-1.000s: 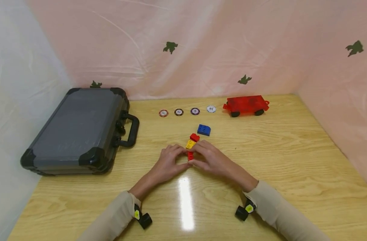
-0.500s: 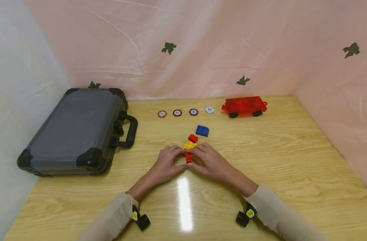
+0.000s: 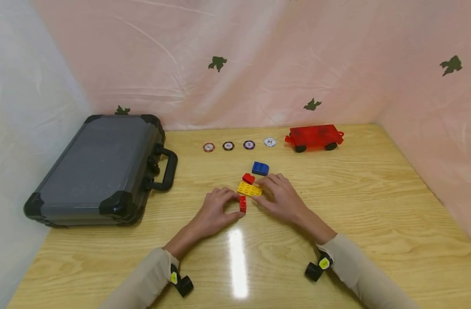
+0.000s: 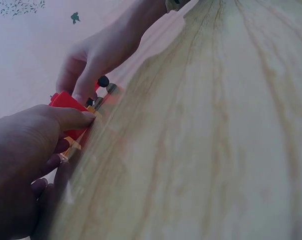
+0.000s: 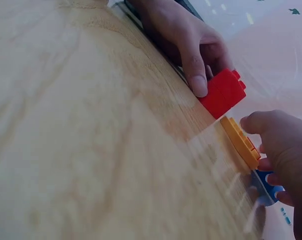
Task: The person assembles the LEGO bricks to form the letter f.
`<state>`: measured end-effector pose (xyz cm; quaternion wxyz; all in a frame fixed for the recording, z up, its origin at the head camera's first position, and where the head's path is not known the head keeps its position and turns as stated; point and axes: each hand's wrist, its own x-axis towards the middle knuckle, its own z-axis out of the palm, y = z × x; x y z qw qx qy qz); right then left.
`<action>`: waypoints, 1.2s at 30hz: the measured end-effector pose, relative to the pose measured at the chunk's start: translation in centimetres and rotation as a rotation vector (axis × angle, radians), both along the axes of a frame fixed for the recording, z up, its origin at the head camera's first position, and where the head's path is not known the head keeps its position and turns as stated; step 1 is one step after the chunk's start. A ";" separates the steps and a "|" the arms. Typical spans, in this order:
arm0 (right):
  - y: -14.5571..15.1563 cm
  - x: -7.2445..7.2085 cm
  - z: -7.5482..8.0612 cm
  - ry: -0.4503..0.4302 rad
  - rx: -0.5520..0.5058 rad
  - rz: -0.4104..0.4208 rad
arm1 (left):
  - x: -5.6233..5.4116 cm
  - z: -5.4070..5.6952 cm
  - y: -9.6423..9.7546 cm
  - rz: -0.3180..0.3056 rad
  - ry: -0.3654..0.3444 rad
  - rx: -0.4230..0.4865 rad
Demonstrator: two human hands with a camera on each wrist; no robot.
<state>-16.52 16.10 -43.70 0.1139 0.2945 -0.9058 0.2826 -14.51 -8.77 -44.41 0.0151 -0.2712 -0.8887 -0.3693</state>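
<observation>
In the head view my left hand (image 3: 218, 211) pinches a narrow red toy brick (image 3: 242, 204) standing on the table, thumb at its near end and fingers at its far end. My right hand (image 3: 282, 199) is around the right end of a yellow studded brick (image 3: 249, 189), thumb at the near edge and fingertips at the far edge. The right wrist view shows the yellow brick (image 5: 239, 143) low on the table beside the upright red brick (image 5: 224, 93). A small red brick (image 3: 248, 178) lies just behind the yellow one, and a blue brick (image 3: 260, 168) sits behind that.
A grey case (image 3: 94, 165) with black corners and a handle lies at the left. Along the back is a row of several poker chips (image 3: 249, 145). To their right stands a red toy wagon (image 3: 314, 137). Pink cloth (image 3: 258, 86) hangs behind the table.
My right hand has left the narrow red brick and moved right and away, to the end of the yellow brick. The left hand keeps its place on the red brick.
</observation>
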 end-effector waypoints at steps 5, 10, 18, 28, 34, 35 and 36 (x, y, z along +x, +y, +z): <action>-0.2 -0.2 -0.3 -0.019 0.035 -0.012 | -0.1 -0.1 0.0 0.000 -0.005 -0.001; -0.4 -0.3 -0.3 -0.032 0.053 -0.026 | -0.1 -0.1 0.0 -0.005 0.004 -0.004; -0.5 -0.3 -0.1 -0.094 0.024 -0.044 | -0.1 -0.2 -0.1 -0.010 0.004 -0.005; -0.4 0.2 1.0 -0.081 -0.026 -0.036 | 0.0 -0.2 0.0 -0.009 0.008 -0.005; -0.1 0.4 1.9 -0.031 -0.054 -0.004 | 0.0 -0.2 0.0 -0.010 0.003 -0.009; 0.0 0.4 2.1 -0.021 -0.062 0.006 | 0.0 -0.2 0.0 -0.010 0.003 -0.008; 0.0 0.5 2.2 -0.016 -0.072 0.016 | 0.0 -0.1 0.0 -0.010 0.007 -0.006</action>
